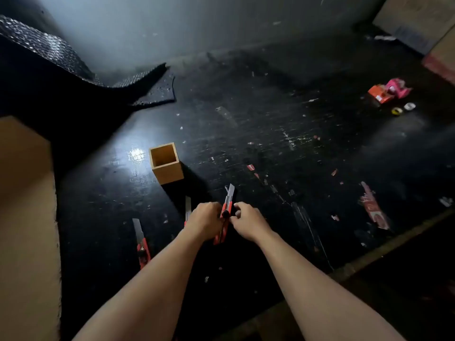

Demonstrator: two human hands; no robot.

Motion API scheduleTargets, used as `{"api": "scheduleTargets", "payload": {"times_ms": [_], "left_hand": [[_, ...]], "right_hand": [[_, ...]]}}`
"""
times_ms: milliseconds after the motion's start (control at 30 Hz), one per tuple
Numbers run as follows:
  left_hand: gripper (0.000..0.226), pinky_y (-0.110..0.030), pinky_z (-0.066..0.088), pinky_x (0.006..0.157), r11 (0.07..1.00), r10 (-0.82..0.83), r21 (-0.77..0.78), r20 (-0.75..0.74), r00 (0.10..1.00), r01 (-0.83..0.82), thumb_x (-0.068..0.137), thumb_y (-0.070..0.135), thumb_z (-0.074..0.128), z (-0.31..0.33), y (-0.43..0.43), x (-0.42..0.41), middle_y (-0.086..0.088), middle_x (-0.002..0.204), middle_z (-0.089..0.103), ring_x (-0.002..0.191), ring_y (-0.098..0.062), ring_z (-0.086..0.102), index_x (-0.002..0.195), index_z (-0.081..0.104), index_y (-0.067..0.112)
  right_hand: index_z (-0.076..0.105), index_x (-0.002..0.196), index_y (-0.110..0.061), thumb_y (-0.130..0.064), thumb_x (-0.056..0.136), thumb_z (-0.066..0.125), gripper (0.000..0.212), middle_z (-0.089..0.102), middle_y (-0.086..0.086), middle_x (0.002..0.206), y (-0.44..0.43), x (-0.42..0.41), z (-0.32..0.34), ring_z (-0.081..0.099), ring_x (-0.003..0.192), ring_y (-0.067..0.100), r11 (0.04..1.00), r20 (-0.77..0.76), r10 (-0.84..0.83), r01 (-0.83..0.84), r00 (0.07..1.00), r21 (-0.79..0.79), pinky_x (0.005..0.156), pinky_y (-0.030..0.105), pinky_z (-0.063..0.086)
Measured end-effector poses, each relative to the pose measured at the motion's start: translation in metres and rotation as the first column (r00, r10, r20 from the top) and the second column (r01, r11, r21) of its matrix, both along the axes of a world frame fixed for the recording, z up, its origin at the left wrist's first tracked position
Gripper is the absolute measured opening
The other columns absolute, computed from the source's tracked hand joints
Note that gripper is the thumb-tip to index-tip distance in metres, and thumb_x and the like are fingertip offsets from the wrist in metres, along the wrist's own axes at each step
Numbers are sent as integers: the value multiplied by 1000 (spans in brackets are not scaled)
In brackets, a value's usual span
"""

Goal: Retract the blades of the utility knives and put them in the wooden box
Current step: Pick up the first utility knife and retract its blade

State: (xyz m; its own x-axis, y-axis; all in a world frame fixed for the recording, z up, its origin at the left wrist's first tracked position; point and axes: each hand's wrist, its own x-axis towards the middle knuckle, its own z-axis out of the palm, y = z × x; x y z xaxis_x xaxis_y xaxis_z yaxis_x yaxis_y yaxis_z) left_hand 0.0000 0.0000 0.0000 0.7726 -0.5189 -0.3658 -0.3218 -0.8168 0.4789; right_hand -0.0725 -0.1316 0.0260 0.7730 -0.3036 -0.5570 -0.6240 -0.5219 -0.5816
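A red utility knife [227, 209] with its blade out is held above the dark table between both hands. My left hand [203, 218] grips its handle from the left. My right hand [248, 221] pinches it from the right near the black slider. A second knife [141, 243], blade extended, lies on the table at the left. A third knife [187, 207] lies partly hidden behind my left hand, only its blade showing. The open wooden box [166, 163] stands upright farther back, with nothing visible inside.
A tan cardboard panel [24, 217] runs along the left. Black textured sheeting [98, 77] lies at the back left. A pink tape dispenser [396, 87], an orange box [378, 94] and small tape rolls [403, 108] sit at the far right. Cardboard boxes [418, 18] fill the top right corner.
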Motion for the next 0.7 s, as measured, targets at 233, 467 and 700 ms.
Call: {"api": "scheduleTargets", "payload": {"times_ms": [233, 467, 700], "left_hand": [[16, -33, 46, 64, 987, 143, -64, -76, 987, -148, 84, 25, 62, -19, -8, -11, -5, 85, 76, 83, -28, 71, 91, 73, 16], [27, -33, 58, 80, 919, 311, -173, -234, 921, -355, 82, 15, 73, -20, -9, -24, 0, 96, 79, 90, -18, 73, 109, 76, 18], [41, -27, 62, 80, 823, 369, -257, -438, 820, -507, 82, -1, 76, -21, 6, -29, -4, 106, 79, 95, -14, 75, 119, 71, 14]], "right_hand": [[65, 127, -21, -9, 90, 61, 39, 76, -1, 94, -1, 5, -22, 69, 92, 19, 990, 74, -135, 131, 988, 59, 80, 32, 53], [68, 122, -26, 1, 84, 66, 47, 64, -6, 73, 5, 4, -35, 61, 68, 7, 974, 75, -194, 183, 978, 135, 59, 19, 44], [69, 121, -24, 12, 82, 63, 53, 72, -1, 88, 6, -10, -27, 71, 83, 11, 913, 101, -307, 262, 946, 313, 77, 30, 61]]}}
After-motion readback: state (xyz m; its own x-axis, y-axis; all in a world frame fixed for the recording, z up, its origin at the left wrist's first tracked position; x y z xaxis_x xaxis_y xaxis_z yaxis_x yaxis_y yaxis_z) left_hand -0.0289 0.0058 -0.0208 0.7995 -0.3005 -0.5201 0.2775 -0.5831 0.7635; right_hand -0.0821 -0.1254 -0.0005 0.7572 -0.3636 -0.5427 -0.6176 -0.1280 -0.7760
